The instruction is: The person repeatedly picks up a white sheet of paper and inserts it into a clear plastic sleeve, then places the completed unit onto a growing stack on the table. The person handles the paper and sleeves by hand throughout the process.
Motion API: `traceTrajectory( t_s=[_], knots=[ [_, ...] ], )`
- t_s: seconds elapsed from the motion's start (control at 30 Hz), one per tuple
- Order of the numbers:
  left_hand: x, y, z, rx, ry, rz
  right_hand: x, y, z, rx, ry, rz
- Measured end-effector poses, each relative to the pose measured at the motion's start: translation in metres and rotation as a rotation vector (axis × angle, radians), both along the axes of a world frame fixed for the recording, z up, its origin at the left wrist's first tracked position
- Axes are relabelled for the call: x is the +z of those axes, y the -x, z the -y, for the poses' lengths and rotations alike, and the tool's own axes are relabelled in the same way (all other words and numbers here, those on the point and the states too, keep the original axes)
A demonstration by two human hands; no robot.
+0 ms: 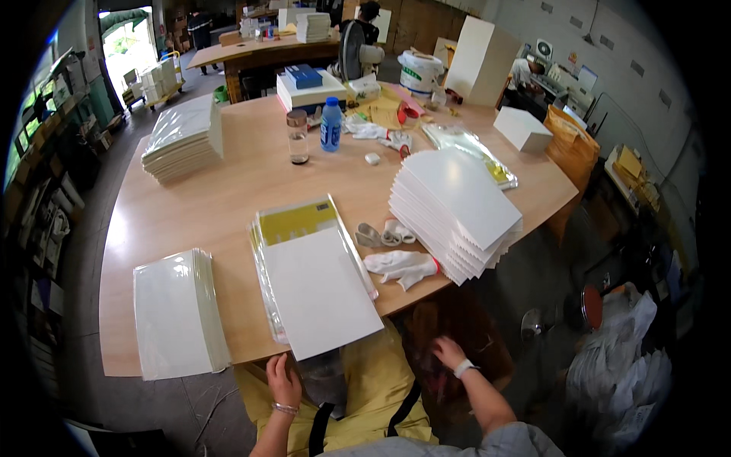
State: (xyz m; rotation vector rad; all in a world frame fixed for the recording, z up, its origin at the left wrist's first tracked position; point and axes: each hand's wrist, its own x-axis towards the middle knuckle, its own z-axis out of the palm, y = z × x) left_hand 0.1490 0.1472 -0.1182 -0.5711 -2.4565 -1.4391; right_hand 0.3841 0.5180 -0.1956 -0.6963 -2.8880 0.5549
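Observation:
A white board lies on a stack of clear plastic sleeves with a yellow-green print; its near end juts past the table's front edge. Just left of that jutting end, my left hand is at the table edge, fingers apart, nothing seen in it. My right hand hangs beyond the edge over a brown box, fingers loosely apart and seemingly bare of anything. To the right rises a fanned stack of white boards. Left of the sleeves lies a pile of white boards in clear film.
White gloves and small grey-white rolls lie between the stacks. Farther back stand a blue bottle, a glass jar, a second wrapped pile and a fan. Plastic bags heap on the right floor.

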Motion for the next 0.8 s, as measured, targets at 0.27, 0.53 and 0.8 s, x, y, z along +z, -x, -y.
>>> traceTrajectory(
  t_s=[0.27, 0.53, 0.8],
  knots=[
    [0.031, 0.039, 0.003, -0.424, 0.28, -0.311, 0.13, 0.151, 0.065, 0.471, 0.393, -0.416],
    [0.015, 0.041, -0.012, -0.14, 0.004, 0.476, 0.107, 0.172, 0.083, -0.006, 0.187, -0.336],
    [0.041, 0.035, -0.016, -0.228, -0.24, 0.672, 0.092, 0.164, 0.092, -0.177, 1.106, -0.426]
  ],
)
